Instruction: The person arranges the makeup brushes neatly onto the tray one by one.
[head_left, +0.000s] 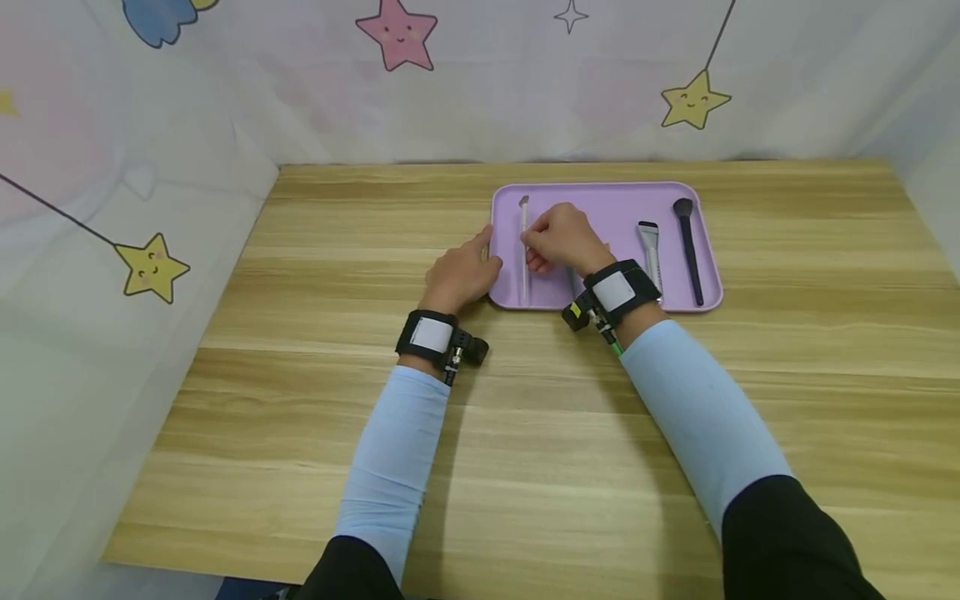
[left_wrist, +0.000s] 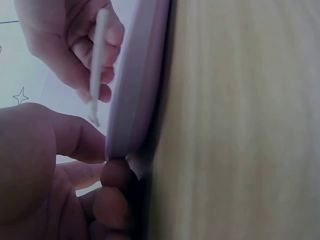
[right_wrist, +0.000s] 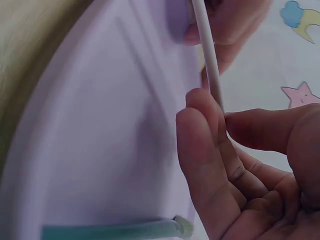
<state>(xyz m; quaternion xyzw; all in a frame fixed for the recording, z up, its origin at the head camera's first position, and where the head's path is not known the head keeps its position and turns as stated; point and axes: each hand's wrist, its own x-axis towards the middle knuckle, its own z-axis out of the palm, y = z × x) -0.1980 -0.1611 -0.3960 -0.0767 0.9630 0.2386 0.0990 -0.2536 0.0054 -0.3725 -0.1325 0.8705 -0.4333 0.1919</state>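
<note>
My right hand (head_left: 564,237) pinches a slim white makeup brush (head_left: 524,218) between thumb and fingertips. This brush stands lengthwise over the left end of a lilac tray (head_left: 615,198); in the right wrist view its white handle (right_wrist: 209,50) is above the tray floor. At the tray's left edge, my left hand (head_left: 461,273) grips the rim (left_wrist: 131,95), thumb on one side and fingers on the other. A green-handled brush (right_wrist: 115,231) lies in the tray, mostly hidden by my right hand and wrist in the head view.
Farther right in the tray lie a flat-tipped brush with a pale handle (head_left: 652,250) and a fluffy black brush (head_left: 689,254). The tray sits near the back of a wooden table (head_left: 360,225). Behind hangs a white cloth (head_left: 495,108) printed with stars.
</note>
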